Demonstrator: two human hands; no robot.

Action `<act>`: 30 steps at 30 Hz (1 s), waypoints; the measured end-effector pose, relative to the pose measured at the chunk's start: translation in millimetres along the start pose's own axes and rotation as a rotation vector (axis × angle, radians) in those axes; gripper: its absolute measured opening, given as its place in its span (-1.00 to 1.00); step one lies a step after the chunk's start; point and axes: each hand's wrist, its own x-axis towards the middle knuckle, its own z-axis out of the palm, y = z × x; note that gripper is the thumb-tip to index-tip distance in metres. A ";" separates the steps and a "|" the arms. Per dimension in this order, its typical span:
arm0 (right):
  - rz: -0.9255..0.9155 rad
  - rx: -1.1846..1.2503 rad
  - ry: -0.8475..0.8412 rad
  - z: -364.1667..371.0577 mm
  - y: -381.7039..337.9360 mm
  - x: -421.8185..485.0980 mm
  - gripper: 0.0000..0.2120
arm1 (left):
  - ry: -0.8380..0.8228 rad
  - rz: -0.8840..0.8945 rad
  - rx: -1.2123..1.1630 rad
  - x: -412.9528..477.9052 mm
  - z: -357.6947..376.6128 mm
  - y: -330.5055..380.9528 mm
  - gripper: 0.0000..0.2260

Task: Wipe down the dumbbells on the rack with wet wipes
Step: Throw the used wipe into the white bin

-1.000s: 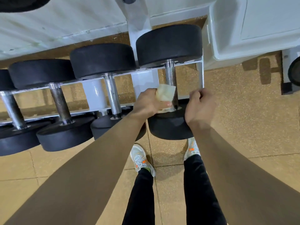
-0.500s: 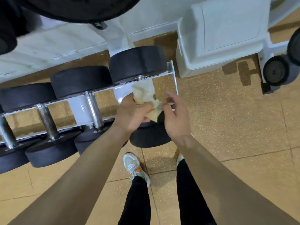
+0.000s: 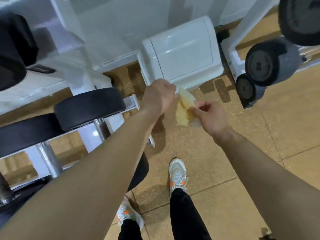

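Between my two hands hangs a crumpled pale wet wipe [image 3: 183,108], above the floor and to the right of the rack. My left hand [image 3: 159,95] grips its upper end with curled fingers. My right hand [image 3: 210,116] pinches its lower right edge. Black dumbbells with steel handles lie on the white rack [image 3: 133,103] at the left; the nearest dumbbell [image 3: 90,108] is the last one on the rack's right end, partly hidden behind my left forearm. Neither hand touches a dumbbell.
A white lidded bin [image 3: 181,52] stands on the floor just beyond my hands. Grey weight plates [image 3: 265,64] on a white stand sit at the right. My feet in pale trainers [image 3: 177,174] stand on tan speckled floor tiles.
Both hands have lifted off the end dumbbell and moved right with the wipe, towards the white bin. My view has swung right, so the rack sits further left.
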 end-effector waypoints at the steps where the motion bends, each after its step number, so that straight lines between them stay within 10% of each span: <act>1: 0.039 0.062 0.019 -6.1 -1.9 9.5 -0.95 | 0.026 0.030 0.090 15.1 4.5 7.2 -0.79; 5: 0.196 0.322 -0.007 -25.3 -15.3 39.1 -0.84 | 0.019 0.087 0.311 62.8 10.7 27.0 -0.80; 30: 0.080 0.123 -0.009 7.9 -93.1 68.9 -0.55 | -0.033 0.089 0.264 52.1 -21.6 2.5 -0.53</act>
